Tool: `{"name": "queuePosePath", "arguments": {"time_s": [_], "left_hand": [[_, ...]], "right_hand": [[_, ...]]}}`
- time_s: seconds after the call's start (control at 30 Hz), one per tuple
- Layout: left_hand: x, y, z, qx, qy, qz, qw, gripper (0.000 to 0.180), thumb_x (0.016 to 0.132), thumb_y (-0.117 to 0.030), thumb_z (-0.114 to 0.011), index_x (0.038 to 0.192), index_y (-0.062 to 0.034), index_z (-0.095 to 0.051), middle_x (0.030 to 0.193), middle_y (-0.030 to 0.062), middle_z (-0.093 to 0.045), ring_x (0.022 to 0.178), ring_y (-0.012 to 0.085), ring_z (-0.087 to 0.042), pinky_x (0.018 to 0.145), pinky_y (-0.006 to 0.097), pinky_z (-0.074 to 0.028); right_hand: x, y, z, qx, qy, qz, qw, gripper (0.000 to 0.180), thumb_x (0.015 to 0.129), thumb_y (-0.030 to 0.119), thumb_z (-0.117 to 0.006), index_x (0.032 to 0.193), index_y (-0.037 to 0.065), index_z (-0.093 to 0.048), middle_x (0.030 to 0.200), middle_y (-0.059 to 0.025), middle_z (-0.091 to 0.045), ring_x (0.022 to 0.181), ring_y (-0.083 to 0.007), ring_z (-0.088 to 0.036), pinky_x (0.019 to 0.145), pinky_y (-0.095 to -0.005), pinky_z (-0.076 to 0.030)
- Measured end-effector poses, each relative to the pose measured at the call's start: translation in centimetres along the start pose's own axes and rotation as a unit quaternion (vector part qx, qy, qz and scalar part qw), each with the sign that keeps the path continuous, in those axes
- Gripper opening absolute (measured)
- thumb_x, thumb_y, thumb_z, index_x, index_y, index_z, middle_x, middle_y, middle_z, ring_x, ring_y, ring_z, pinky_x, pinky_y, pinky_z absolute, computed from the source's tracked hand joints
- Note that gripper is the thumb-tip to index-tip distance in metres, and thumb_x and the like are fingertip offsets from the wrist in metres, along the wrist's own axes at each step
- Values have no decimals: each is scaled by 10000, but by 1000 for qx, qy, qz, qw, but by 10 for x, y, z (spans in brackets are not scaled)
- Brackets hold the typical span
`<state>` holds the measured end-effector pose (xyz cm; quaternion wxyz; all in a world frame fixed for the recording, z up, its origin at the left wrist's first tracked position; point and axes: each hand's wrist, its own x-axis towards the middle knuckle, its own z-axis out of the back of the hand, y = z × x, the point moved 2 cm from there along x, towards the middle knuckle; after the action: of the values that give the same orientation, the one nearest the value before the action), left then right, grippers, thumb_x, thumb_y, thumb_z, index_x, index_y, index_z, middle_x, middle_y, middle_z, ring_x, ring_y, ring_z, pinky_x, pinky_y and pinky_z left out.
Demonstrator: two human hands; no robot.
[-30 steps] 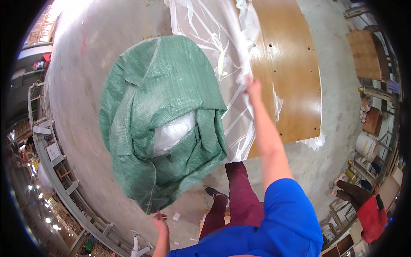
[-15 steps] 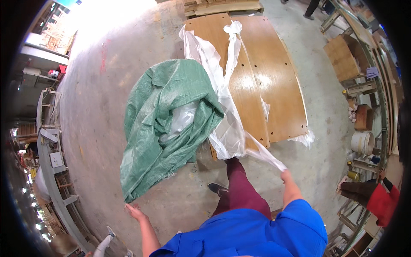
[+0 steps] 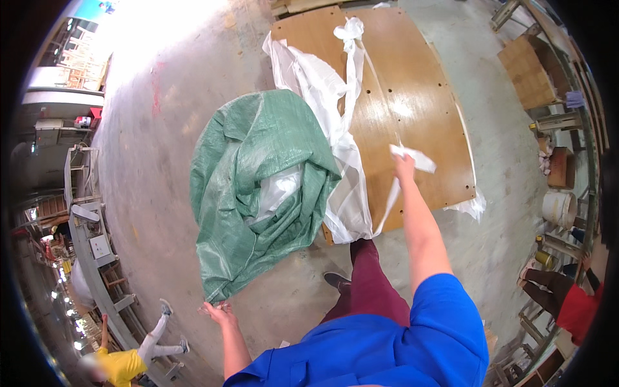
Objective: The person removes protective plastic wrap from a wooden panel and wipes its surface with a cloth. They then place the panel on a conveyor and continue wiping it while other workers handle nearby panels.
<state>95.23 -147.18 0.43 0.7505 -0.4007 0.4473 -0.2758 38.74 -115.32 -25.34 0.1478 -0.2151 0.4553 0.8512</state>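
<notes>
Left hand [image 3: 218, 313] pinches green woven sack [image 3: 258, 187] at its low corner; right hand [image 3: 403, 162] grips clear plastic liner [image 3: 335, 129]. Best pull apart steadily, liner taut.

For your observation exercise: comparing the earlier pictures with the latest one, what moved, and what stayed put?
The right hand swung out rightward over the curved brown wooden panel, pulling clear plastic sheeting with it. The green woven sack dropped lower, spreading open. The left hand still grips the sack's bottom edge; the panel stayed on the concrete floor.
</notes>
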Motion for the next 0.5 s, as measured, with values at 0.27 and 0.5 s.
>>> {"name": "queuePosePath", "arguments": {"time_s": [0.27, 0.5], "left_hand": [[-21, -46, 18, -142, -192, -16, 971, 406, 878, -473, -451, 995, -90, -520, 973, 68, -527, 793, 212, -490, 651, 346, -498], [-23, -137, 16, -179, -233, -115, 949, 383, 913, -435, -408, 1006, -76, -505, 938, 73, -566, 801, 207, -550, 652, 336, -543]], "right_hand": [[52, 126, -173, -17, 74, -124, 989, 1041, 585, 483, -758, 1383, 113, -202, 1372, -169, -290, 1134, -352, -446, 708, -496, -524], [78, 120, -260, -248, 135, 16, 959, 692, 678, 381, -699, 1219, 37, -440, 1105, -219, -551, 1019, -377, -541, 821, -435, -469]]}}
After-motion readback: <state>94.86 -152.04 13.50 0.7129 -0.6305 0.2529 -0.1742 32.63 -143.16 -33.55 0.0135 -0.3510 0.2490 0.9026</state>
